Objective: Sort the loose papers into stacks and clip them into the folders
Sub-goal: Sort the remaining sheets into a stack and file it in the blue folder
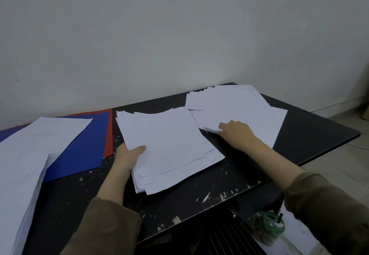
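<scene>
— Why are you hanging on to that middle stack [169, 144]?

— I'm gripping its near-left edge with my left hand [127, 155], thumb curled on top and fingers underneath, so the sheets aren't sliding while I'm gathering more. It's lying in the centre of the black table [311, 132], edges ragged and fanned.

— And your right hand [236, 132]?

— I'm reaching to the loose papers [239, 107] at the far right and pinching up the near-left corner of one; I'm guessing it's joining the stack.

— How are the papers looking?

— All white, blank as far as I'm seeing, spread untidily. Another pile [30, 154] is lying at the left, overlapping the blue folder [87, 144], with the red folder [108, 134] peeking out beneath.
</scene>
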